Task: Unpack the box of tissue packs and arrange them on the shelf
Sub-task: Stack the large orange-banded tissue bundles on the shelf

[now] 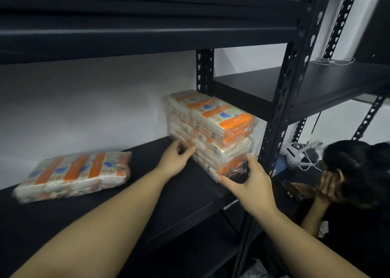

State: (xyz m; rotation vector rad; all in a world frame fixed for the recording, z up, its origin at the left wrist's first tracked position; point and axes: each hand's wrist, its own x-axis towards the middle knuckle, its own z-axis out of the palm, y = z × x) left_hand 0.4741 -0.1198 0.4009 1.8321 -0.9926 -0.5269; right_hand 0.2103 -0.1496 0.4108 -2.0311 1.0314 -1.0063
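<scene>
A stack of orange-and-white tissue packs (213, 127) stands at the right end of the black shelf board (147, 172), against the upright post. My left hand (176, 160) touches the stack's left side low down, fingers bent against the plastic wrap. My right hand (251, 182) holds the stack's near bottom corner, thumb along the front edge and fingers on the right side. A single flat tissue pack (73, 175) lies on the same shelf at the left, apart from both hands. No box is in view.
Another shelf board (147, 37) hangs close above. A second black rack (316, 83) adjoins on the right, with a white cable on it. A person (354, 184) sits low at the right, hand to head, beside a white headset (297, 155).
</scene>
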